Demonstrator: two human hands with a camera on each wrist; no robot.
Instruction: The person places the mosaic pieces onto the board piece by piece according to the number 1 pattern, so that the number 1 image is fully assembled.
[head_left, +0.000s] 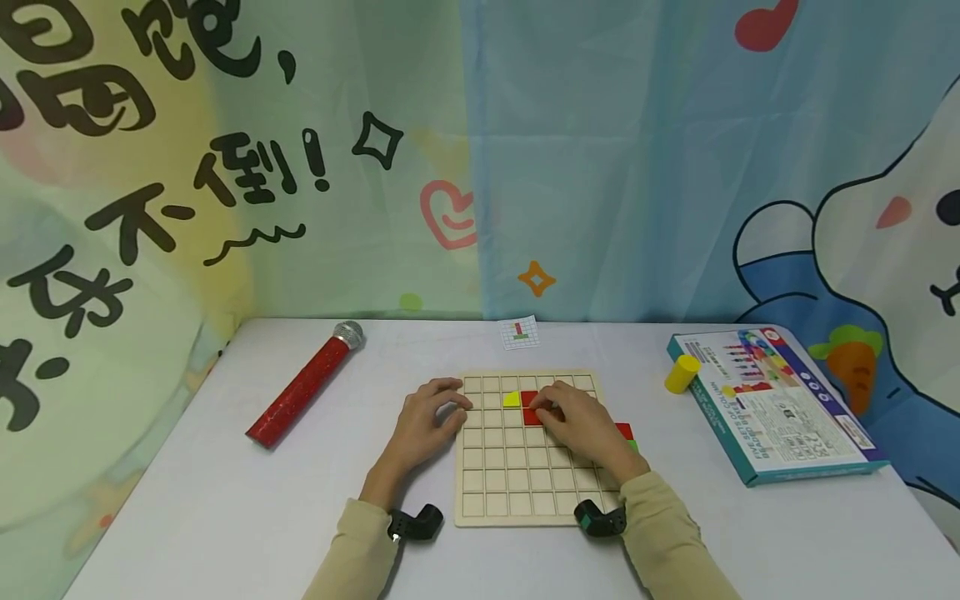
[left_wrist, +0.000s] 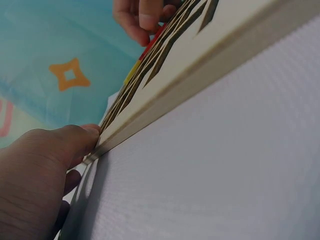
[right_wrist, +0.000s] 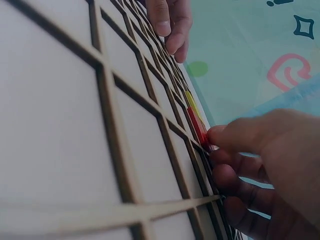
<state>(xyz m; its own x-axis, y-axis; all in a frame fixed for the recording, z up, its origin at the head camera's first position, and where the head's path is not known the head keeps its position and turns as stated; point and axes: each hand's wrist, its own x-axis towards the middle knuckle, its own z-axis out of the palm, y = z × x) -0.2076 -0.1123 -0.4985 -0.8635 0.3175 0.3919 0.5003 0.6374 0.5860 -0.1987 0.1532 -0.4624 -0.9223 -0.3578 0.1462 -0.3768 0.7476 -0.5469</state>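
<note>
Hanging behind everything, a pale green and blue printed fabric curtain [head_left: 600,167] backs a white-covered table [head_left: 180,500]. Only the head view takes in the flat teal-and-white cardboard box [head_left: 772,400] on the right and the glittery red microphone with a silver head [head_left: 303,392] on the left. Between them lies a square pale wooden grid board [head_left: 495,481]; the left wrist view adds its thick side edge. The left hand [head_left: 423,421], fingers part-bent, has its thumb touching that edge; whether it grips the board I cannot tell. The right hand [head_left: 581,421] is over the board's upper right, fingers curled and nearly closed; the right wrist view, clearer than the head view here, shows thumb and forefinger together, pinching the end of a flat red block [head_left: 531,417]. That block lies just beyond the fingertips, on the side towards the left hand, partly covered by them from above. Touching its left side on the grid is a smaller yellow piece [head_left: 512,400].
</note>
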